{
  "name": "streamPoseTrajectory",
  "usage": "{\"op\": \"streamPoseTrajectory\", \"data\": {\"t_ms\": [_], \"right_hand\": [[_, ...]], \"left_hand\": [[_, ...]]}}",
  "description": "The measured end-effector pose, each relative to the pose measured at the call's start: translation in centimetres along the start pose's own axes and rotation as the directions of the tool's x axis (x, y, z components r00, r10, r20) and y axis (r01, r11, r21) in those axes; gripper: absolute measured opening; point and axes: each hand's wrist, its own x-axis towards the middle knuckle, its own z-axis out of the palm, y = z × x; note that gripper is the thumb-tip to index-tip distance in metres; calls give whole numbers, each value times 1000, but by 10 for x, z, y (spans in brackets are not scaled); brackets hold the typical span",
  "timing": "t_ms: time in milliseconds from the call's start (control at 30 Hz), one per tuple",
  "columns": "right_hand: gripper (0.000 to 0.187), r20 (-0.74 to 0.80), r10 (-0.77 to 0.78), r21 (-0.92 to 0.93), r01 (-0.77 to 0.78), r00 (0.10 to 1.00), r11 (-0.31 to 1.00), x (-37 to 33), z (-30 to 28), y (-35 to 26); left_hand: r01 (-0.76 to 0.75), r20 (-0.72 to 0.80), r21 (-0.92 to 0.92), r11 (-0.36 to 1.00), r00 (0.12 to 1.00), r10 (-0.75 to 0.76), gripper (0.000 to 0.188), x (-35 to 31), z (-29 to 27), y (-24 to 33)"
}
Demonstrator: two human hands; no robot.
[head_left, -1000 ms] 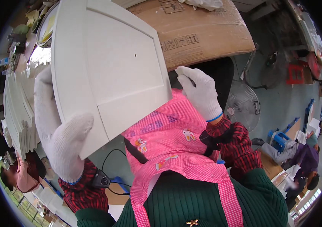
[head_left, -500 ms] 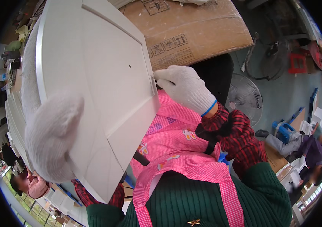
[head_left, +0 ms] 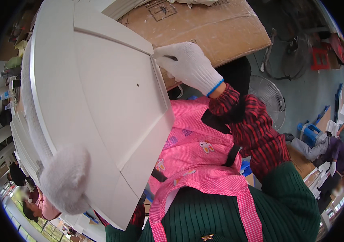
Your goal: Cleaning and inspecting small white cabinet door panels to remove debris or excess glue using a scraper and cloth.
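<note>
White panel [head_left: 111, 88] — framed, recessed, tilted

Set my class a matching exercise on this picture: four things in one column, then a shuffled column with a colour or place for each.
Things
1. Right hand
2. Panel
3. Apron
4. Cardboard box

Descriptions
A. Pink
B. Brown
C. At the panel's right edge
D. White, with a small dark spot

Pairs: 1-C, 2-D, 3-A, 4-B
</note>
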Motion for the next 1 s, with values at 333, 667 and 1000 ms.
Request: {"op": "streamPoseTrajectory", "data": {"t_ms": [333, 667, 1000], "right_hand": [[28, 86, 3, -249, 19, 996, 968, 4, 1, -8], [26, 181, 40, -231, 3, 983, 973, -36, 0, -20], [24, 210, 12, -342, 62, 978, 938, -55, 1, -30]], "left_hand": [[4, -10, -35, 999, 1000, -5, 52, -10, -12, -4], [0, -15, -53, 999, 1000, -1, 53, -16, -15, -6], [3, -15, -62, 998, 1000, -4, 53, -21, -18, -7]]}}
